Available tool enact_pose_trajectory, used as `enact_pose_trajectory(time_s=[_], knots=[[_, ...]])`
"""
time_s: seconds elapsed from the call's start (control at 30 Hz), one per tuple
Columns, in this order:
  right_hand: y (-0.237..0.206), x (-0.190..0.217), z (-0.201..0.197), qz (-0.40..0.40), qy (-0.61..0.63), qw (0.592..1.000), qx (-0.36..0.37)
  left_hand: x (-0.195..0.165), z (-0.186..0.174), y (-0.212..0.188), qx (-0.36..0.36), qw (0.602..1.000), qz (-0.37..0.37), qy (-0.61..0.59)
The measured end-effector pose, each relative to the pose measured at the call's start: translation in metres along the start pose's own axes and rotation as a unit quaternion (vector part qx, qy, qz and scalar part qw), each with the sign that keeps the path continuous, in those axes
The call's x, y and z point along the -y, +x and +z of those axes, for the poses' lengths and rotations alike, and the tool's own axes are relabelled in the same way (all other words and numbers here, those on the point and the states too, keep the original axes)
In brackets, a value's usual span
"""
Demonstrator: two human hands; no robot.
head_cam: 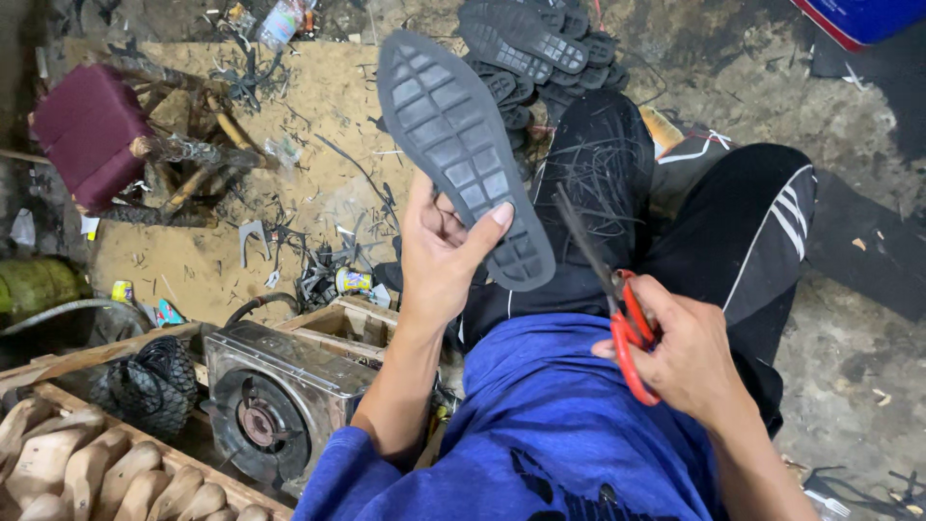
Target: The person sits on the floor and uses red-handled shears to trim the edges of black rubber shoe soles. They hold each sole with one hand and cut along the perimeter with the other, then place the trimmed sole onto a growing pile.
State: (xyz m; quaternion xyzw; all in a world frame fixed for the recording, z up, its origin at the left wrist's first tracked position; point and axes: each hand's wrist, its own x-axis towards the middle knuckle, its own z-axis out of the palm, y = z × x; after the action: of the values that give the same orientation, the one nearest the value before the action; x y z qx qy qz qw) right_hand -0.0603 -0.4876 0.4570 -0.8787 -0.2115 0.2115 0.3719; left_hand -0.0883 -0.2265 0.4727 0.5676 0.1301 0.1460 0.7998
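**Sole trimming at the lap: hazards noted**

Scissors (617,309), red-handled, are held in the right hand (690,362) at 4 o'clock, fingers closed through the loops; the blades appear shut or nearly so, tips pointing up toward 12 o'clock at the raised sole. A slip of the grip could drive the point into the knee or the other hand, which sits just beside the blade line.

Rubber shoe sole (463,154), dark grey, tread side shown, is gripped at its heel end by the left hand (439,256), thumb pressed on the tread, fingers behind. It is held up over the lap, toe end toward 11 o'clock. Being flexible and held at one end only, it is judged liable to bend away from a cut, giving a ragged edge.

Gas burner (275,400) stands at 8 o'clock, near the left elbow; whether it is lit cannot be told.

Stacked soles (540,48) lie at 12 o'clock, beyond the knees. Rubber offcuts (318,260) litter the floor, a possible slipping hazard.
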Motion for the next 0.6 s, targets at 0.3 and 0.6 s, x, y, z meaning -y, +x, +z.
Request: enact_pose_trajectory(time_s=[0.3, 0.6], knots=[[0.016, 0.031, -0.002, -0.069, -0.130, 0.985, -0.090, 0.000, 0.037, -0.014, -0.021, 0.999, 0.042, 0.022], [0.010, -0.002, 0.013, 0.030, 0.162, 0.984, -0.064, 0.013, 0.019, -0.011, -0.067, 0.997, 0.009, -0.027]])
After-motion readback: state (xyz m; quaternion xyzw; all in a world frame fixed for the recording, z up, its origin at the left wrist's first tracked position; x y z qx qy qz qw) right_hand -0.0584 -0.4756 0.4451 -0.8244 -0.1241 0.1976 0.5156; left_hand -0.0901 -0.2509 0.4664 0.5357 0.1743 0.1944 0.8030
